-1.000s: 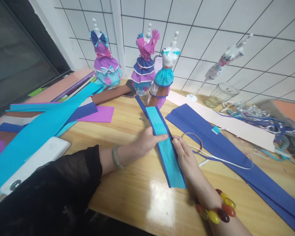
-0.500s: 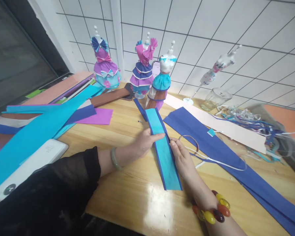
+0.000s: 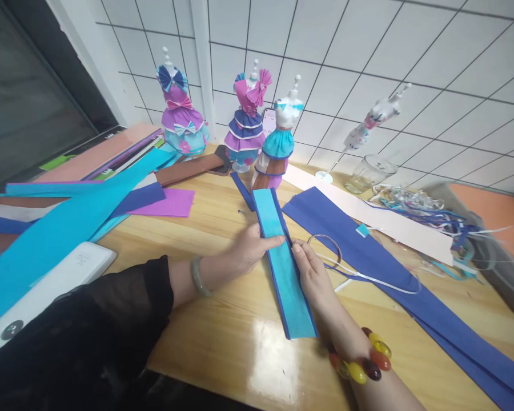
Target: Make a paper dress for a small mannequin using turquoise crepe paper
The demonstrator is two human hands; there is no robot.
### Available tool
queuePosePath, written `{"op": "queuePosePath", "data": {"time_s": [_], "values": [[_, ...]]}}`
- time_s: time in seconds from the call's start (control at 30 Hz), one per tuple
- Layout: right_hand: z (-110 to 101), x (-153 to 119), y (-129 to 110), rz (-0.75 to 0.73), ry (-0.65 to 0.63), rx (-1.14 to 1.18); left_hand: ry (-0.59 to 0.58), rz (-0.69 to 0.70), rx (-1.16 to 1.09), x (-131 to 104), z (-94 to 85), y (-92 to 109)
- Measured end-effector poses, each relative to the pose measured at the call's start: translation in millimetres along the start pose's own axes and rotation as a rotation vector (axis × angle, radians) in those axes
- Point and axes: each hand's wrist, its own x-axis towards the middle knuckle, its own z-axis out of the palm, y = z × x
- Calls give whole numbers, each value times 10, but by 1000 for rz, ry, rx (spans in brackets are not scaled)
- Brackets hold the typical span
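Note:
A turquoise crepe-paper strip (image 3: 289,279) with dark blue edging along both long sides lies slantwise between my hands. My left hand (image 3: 255,248) pinches its left edge, with the thumb lying across the top face. On the opposite edge my right hand (image 3: 310,268) is closed, its thumb and index finger pressed together at the blue border. Just behind stands a small dress form (image 3: 282,137) wearing a turquoise, brown and purple ruffled skirt. A narrow dark blue strip (image 3: 242,190) rests by the far end of the turquoise one.
Two more dressed forms (image 3: 184,114) and a bare patterned one (image 3: 374,123) line the tiled wall. Wide blue paper (image 3: 360,257) spreads at right, near a glass jar (image 3: 370,171) and tangled scraps (image 3: 411,202). A white power bank (image 3: 68,285) and coloured paper lie left.
The view has shifted slightly. Both hands keep their grip on the turquoise strip, and its near end sits a little lower in the picture.

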Motion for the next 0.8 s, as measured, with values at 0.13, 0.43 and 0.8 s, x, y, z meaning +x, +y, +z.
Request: {"op": "queuePosePath", "data": {"time_s": [0.13,0.43,0.8], "values": [[3,-5,6,-12,8,-3,7,27,9,-5,-11,-48],[2,-3,13,-16,7,-6,3,37,24,-3,-21,-41],[-13,-7,-18,-12,-21,-20,17,-29,-57,1,12,48]]}}
